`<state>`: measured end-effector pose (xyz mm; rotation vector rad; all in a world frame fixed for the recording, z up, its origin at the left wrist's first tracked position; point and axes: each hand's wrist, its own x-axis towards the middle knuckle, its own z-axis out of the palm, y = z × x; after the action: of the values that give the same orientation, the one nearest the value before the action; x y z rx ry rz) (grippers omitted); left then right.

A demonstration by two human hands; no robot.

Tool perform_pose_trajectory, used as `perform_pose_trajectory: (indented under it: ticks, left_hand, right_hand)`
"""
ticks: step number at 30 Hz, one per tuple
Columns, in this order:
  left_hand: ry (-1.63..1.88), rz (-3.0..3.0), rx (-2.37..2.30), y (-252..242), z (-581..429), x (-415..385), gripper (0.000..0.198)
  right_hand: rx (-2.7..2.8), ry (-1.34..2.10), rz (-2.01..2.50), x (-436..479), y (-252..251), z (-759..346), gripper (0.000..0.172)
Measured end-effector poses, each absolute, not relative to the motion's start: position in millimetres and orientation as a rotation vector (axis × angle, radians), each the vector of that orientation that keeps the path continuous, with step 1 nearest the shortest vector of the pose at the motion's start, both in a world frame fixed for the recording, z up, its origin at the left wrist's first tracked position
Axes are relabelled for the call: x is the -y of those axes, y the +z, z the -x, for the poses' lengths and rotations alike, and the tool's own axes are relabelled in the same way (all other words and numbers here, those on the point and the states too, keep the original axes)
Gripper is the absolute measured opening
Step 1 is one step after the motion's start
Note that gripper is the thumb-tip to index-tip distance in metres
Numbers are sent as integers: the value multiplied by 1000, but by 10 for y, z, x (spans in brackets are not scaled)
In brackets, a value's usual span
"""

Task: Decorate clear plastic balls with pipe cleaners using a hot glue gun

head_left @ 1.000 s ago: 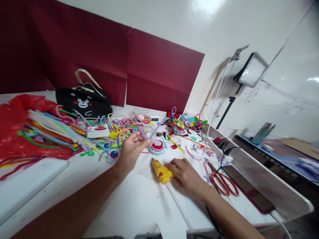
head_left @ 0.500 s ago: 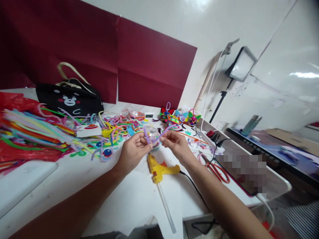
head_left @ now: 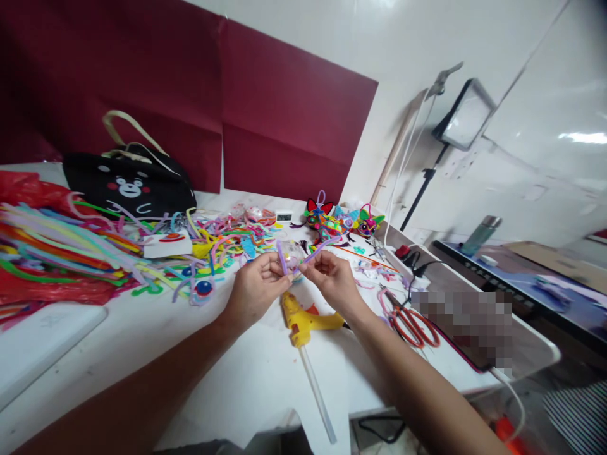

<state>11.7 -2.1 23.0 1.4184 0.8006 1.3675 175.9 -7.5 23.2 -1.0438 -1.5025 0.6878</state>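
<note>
My left hand (head_left: pixel 258 287) and my right hand (head_left: pixel 332 278) meet above the white table (head_left: pixel 142 328), both pinched on a small clear plastic ball (head_left: pixel 290 253) with a purple pipe cleaner (head_left: pixel 315 251) bent around it. My left fingers hold the ball and the left end of the pipe cleaner. My right fingers pinch its right part. Just below the hands a yellow glue gun (head_left: pixel 303 323) lies on the table, its glue stick (head_left: pixel 317 395) pointing toward me.
A big heap of coloured pipe cleaners (head_left: pixel 71 246) lies on red plastic at the left. A black bear bag (head_left: pixel 128 183) stands behind it. Pipe-cleaner figures (head_left: pixel 332 224), red scissors (head_left: pixel 410 322), a phone on a cable and a lamp (head_left: pixel 462 120) are at the right.
A second ago my right hand rested on the glue gun; it let go and rose to the ball and pipe cleaner. Since then both hands have drawn slightly closer together.
</note>
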Motion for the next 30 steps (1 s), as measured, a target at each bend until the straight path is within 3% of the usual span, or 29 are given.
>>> perform_pose_trajectory:
  ticks: [19,30]
  left_hand:
    - [1336,-1414,-821,190,-113,3,32]
    - [1345,-1385,-856,191,-131,8,30]
  right_hand:
    - [1871,56,1139,128,329,-1766,11]
    - [2072,-223,1348,158,441,-1707,8]
